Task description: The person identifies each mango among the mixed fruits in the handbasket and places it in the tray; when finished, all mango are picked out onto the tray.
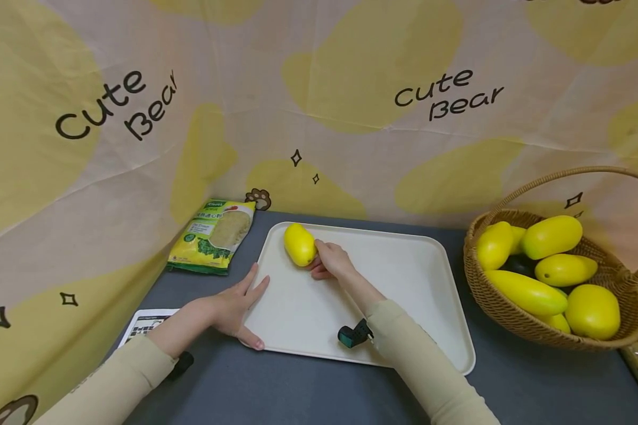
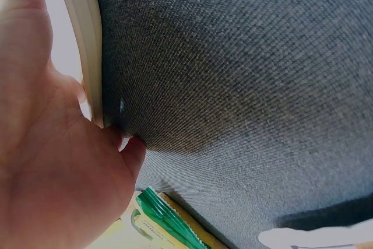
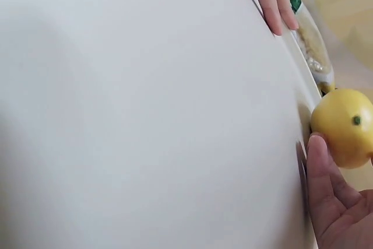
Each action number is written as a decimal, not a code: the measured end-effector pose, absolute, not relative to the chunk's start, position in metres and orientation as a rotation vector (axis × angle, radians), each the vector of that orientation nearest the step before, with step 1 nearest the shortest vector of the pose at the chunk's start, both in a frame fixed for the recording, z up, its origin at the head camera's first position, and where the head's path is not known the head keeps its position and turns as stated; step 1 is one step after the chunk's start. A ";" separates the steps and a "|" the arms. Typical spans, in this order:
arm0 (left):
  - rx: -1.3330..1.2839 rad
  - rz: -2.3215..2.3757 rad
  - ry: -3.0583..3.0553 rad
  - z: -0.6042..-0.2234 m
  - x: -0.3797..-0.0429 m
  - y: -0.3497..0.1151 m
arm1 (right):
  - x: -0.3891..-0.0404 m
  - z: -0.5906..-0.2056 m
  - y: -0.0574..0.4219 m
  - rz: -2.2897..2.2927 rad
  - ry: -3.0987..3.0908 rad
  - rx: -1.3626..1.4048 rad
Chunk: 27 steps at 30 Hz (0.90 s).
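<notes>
Filling the near side, the grey table (image 1: 324, 398) lies under two forearms in pale sleeves (image 1: 430, 369), the left one partly hiding a printed sheet (image 1: 145, 321). The left hand (image 1: 233, 308) is splayed at the left rim of a white tray (image 1: 383, 277), thumb by the near corner, fingers straight and relaxed rather than clenched; that wide spread looks meant to steady the tray. Farther in, the right hand (image 1: 334, 261) pinches a yellow lemon-shaped fruit (image 1: 299, 243) from its right side, thumb and fingertips against the skin, a light hold that probably suits so smooth and round a thing. The fruit is at the tray's far left corner; whether it bears on the surface or is slightly raised, I cannot tell. Beyond the left rim, near the tray, lies a green and yellow food bag (image 1: 211, 236). Off to the right, a wicker basket (image 1: 482, 298) holds other yellow fruits (image 1: 526, 292), its wall likely there to stop them rolling. Behind everything hangs a patterned cloth (image 1: 340, 77)
</notes>
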<state>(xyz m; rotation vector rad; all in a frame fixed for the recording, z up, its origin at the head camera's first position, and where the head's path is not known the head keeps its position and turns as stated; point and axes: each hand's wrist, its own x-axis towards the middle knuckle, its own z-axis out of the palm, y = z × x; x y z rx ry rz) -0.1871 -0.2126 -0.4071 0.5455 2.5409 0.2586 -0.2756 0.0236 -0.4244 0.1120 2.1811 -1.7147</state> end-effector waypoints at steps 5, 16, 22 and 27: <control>0.537 0.258 2.546 -0.407 -0.187 -0.212 | -0.274 -0.425 0.022 -1.722 2.177 0.060; 0.529 0.248 2.549 -0.406 -0.186 -0.211 | -0.273 -0.426 0.017 -1.702 2.192 0.010; 0.534 0.242 2.550 -0.408 -0.186 -0.212 | -0.272 -0.426 0.016 -1.682 2.195 0.005; 0.545 0.246 2.553 -0.408 -0.187 -0.212 | -0.272 -0.425 0.016 -1.681 2.191 0.000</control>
